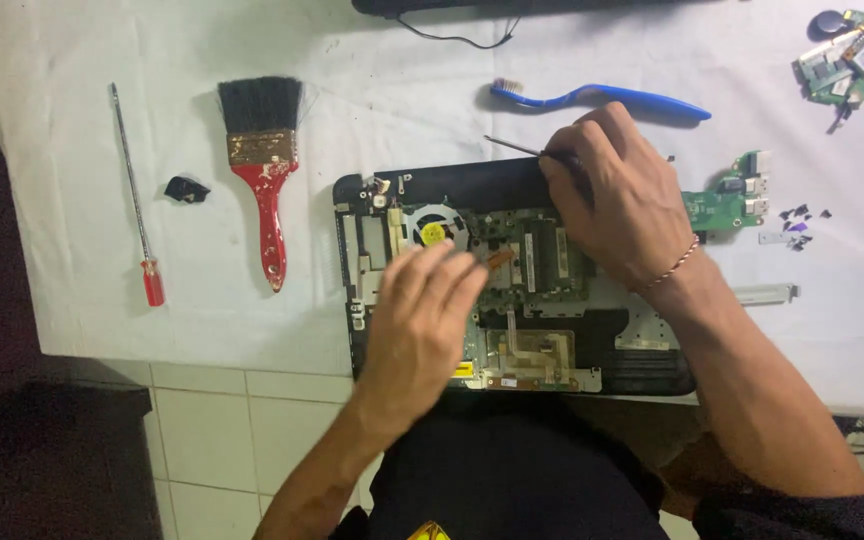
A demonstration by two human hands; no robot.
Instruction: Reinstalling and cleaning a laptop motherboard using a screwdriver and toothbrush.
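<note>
Right hand (620, 195) is clenched around a thin dark screwdriver (514, 147), whose metal shaft sticks out to the left over the top edge of an opened laptop (642, 372). This laptop lies at the near edge of a table covered with a white cloth (72, 290), its black shell acting as a tray: inside sit a round fan (432, 228) with a yellow centre, a green circuit board (542, 255) and, nearer the person, a metal bracket (542, 362) with a flat cable. Left hand (424, 310) hovers over the laptop's left half, blurred, fingers spread and loose, grasping nothing; its fingertips lie just below the fan. Both forearms come up from the bottom edge, the right one crossing the laptop's right side, a thin bracelet at the wrist. Well to the left lie a red-handled paintbrush (264, 160) and a long red-handled screwdriver (138, 200). A blue toothbrush (602, 98) rests above the right hand, and a small green board (730, 200) lies just beside the laptop's right edge.
</note>
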